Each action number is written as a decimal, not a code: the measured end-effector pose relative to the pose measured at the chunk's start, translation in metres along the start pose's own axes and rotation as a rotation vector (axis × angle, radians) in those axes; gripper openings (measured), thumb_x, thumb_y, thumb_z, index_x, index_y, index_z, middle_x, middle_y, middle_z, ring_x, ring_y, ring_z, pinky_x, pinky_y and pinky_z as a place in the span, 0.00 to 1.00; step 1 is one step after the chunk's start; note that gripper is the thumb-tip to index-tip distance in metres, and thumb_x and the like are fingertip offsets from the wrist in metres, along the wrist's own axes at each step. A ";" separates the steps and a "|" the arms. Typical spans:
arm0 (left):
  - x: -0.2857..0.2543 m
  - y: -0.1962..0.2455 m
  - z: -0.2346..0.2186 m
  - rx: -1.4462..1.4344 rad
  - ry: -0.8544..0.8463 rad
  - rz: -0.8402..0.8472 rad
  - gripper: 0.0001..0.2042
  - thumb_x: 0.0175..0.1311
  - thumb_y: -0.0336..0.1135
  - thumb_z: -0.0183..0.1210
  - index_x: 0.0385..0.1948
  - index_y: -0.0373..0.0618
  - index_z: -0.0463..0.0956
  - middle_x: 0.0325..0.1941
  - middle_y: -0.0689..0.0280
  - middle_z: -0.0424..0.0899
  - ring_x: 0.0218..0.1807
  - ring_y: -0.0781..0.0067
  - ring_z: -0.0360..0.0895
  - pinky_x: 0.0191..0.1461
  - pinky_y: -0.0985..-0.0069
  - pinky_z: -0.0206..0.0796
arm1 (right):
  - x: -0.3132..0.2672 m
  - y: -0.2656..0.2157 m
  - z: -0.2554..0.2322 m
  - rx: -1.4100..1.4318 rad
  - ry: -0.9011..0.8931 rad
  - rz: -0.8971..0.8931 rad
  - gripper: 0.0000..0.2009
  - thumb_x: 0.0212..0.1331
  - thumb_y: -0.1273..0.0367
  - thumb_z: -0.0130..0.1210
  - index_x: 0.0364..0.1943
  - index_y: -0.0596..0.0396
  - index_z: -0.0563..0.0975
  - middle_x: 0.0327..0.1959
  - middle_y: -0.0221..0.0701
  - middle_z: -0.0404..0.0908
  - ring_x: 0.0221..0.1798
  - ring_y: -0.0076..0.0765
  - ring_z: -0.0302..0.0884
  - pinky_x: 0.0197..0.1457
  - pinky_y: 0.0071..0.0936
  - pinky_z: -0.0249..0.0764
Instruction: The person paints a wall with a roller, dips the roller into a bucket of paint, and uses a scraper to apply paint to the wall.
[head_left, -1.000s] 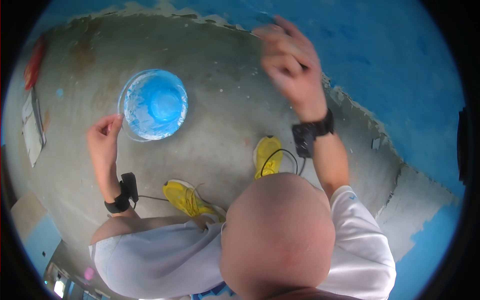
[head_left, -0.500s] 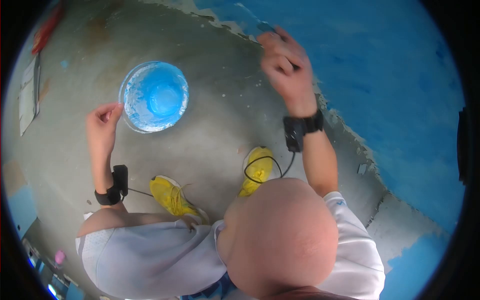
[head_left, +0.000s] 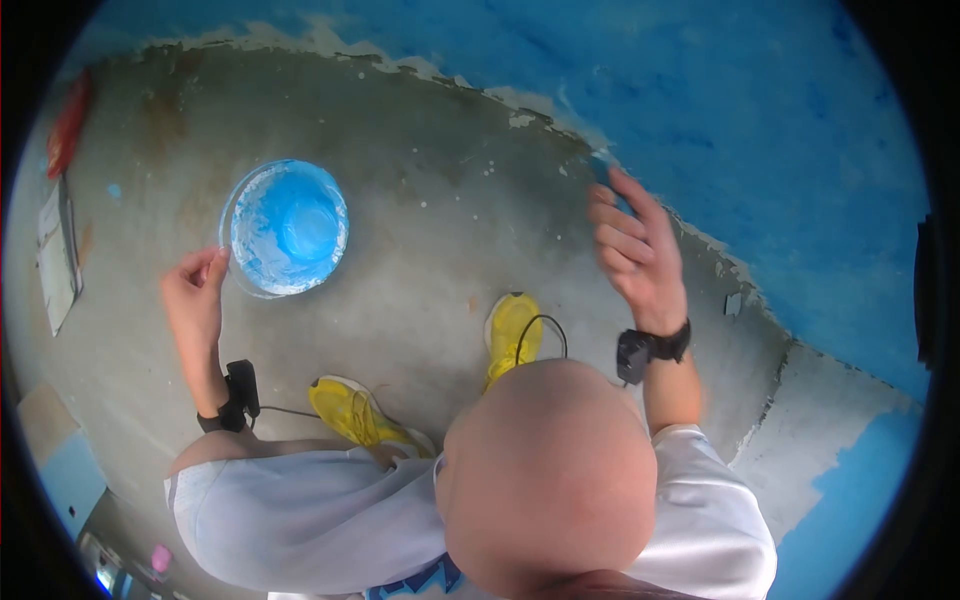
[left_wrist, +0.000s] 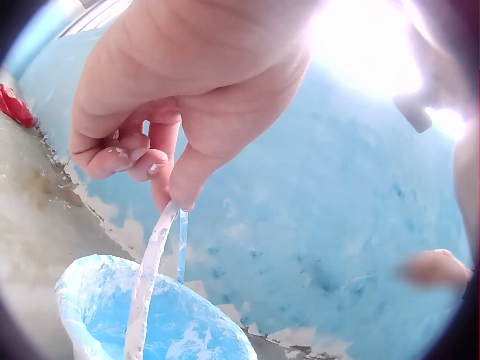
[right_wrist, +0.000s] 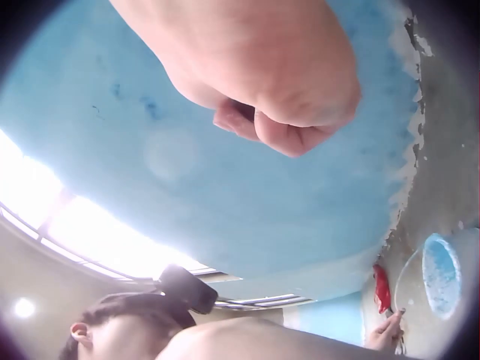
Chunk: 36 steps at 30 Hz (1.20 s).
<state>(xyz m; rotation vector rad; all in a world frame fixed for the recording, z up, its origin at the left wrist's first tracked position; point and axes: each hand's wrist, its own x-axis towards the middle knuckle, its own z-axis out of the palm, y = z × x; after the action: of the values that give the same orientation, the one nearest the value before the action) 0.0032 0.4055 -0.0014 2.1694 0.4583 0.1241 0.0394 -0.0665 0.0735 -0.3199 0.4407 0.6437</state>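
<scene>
In the head view, my left hand [head_left: 192, 297] pinches the handle [left_wrist: 146, 274] of a paint-smeared bucket [head_left: 258, 245] between thumb and fingertips. White and blue paint coats the bucket's inside, and blue lies at its bottom. White specks mark the fingers in the left wrist view. My right hand [head_left: 645, 260] curls round a slim blue tool [head_left: 602, 170] close to the lower edge of the blue wall [head_left: 760, 130]. Most of that tool is hidden by the fingers, and I cannot tell its kind. The right wrist view shows the curled fingers from behind.
Grey concrete floor [head_left: 420, 260], flecked with paint drops, meets the wall along a ragged, peeling edge. Yellow shoes [head_left: 515, 325] stand between the hands. A red object [head_left: 68, 125] and a pale flat piece [head_left: 58, 255] lie at far left. A thin cable [head_left: 285, 411] runs from the left wrist camera.
My right hand has come down and to the right along the wall's edge, still gripping the tool. The left hand keeps its pinch on the bucket handle. The head view has shifted slightly.
</scene>
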 end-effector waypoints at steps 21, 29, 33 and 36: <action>0.002 0.013 0.000 -0.075 -0.102 -0.001 0.12 0.61 0.33 0.66 0.34 0.29 0.82 0.24 0.75 0.70 0.27 0.87 0.61 0.30 0.85 0.52 | 0.041 -0.004 -0.012 0.140 0.034 -0.160 0.11 0.70 0.66 0.45 0.28 0.54 0.66 0.17 0.18 0.60 0.14 0.15 0.56 0.14 0.19 0.44; 0.000 0.013 -0.005 -0.081 -0.176 -0.001 0.11 0.60 0.32 0.66 0.32 0.30 0.82 0.24 0.76 0.71 0.28 0.88 0.61 0.32 0.85 0.52 | 0.039 -0.006 -0.026 0.283 -0.012 -0.112 0.10 0.71 0.67 0.43 0.31 0.56 0.66 0.16 0.18 0.60 0.14 0.15 0.57 0.14 0.18 0.45; -0.004 0.040 -0.004 -0.155 -0.312 -0.127 0.08 0.58 0.31 0.67 0.31 0.33 0.83 0.24 0.77 0.69 0.28 0.89 0.60 0.32 0.85 0.51 | -0.018 -0.028 -0.004 0.300 -0.018 -0.113 0.10 0.71 0.66 0.43 0.32 0.56 0.66 0.16 0.17 0.60 0.14 0.15 0.58 0.13 0.19 0.45; 0.000 0.058 0.000 -0.210 -0.404 -0.131 0.06 0.57 0.29 0.67 0.30 0.34 0.83 0.23 0.77 0.66 0.28 0.88 0.60 0.32 0.85 0.52 | 0.055 -0.024 -0.046 0.278 0.125 -0.169 0.09 0.71 0.67 0.44 0.33 0.57 0.66 0.16 0.17 0.59 0.14 0.15 0.57 0.13 0.19 0.45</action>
<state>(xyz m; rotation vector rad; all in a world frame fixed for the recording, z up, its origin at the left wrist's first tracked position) 0.0194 0.3742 0.0444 1.8891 0.3349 -0.3199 0.0800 -0.0764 0.0107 -0.1309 0.6084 0.3919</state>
